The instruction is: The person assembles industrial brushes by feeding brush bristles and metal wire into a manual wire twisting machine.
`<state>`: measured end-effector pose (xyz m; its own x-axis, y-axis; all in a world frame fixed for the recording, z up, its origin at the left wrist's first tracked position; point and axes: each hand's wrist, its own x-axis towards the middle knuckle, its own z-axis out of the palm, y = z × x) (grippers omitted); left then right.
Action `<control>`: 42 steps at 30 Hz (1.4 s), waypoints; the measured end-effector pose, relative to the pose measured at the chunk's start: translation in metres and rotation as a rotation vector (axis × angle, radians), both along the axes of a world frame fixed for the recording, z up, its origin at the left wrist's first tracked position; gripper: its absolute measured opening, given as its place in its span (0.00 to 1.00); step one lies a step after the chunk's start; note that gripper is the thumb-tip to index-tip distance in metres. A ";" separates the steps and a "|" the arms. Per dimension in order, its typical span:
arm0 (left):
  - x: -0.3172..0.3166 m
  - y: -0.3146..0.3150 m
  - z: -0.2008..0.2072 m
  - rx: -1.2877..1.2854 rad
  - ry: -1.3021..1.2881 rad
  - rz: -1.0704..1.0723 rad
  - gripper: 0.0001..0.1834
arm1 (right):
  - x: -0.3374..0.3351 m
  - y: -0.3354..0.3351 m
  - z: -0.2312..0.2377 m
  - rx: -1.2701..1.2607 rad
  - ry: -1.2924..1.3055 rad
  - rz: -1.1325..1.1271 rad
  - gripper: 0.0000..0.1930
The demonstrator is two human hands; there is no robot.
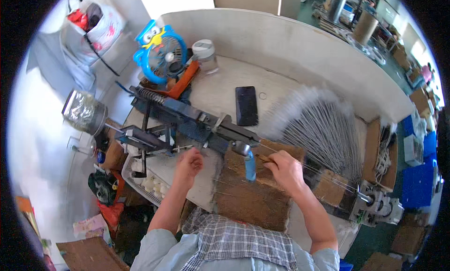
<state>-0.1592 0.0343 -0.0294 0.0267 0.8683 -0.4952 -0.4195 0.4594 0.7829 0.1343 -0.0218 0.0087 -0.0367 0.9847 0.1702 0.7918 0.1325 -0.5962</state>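
My left hand (190,163) is closed, its fingers curled together beside the lower part of a dark metal bench machine (187,118); whatever it may hold is too small to make out. To the right, my right hand (286,168) pinches a small yellowish-brown piece (265,159) over a worn brown board (253,203). Between the two hands stands a blue handle (250,167), just under the round metal end of the machine's arm. Thin metal rods run past my right hand towards a chuck-like metal device (377,205) at the right.
A large fan of thin wires with white bristly ends (323,125) lies at the right. Behind the machine are a black phone (246,106), a blue fan (164,55) and a lidded jar (205,55). A basket of white pieces (152,184) sits at left; a cardboard box (378,153) stands far right.
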 end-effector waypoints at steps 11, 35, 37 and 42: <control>-0.042 0.003 -0.005 -0.119 -0.167 0.236 0.09 | 0.000 -0.011 0.021 0.025 -0.009 0.086 0.08; 0.191 -0.045 0.039 0.370 -0.059 -0.462 0.08 | 0.060 -0.034 0.055 -0.012 0.516 -0.105 0.09; 0.189 -0.044 0.041 0.344 -0.080 -0.423 0.09 | 0.061 -0.033 0.058 -0.016 0.506 -0.079 0.09; 0.170 -0.040 0.052 0.193 -0.008 -0.142 0.06 | 0.045 -0.017 0.067 0.326 0.070 -0.026 0.08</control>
<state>0.0107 -0.0055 0.0226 0.1587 0.9340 -0.3201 -0.3678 0.3568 0.8587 0.1795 -0.0388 0.0754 0.0106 0.8784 0.4779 0.7560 0.3057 -0.5788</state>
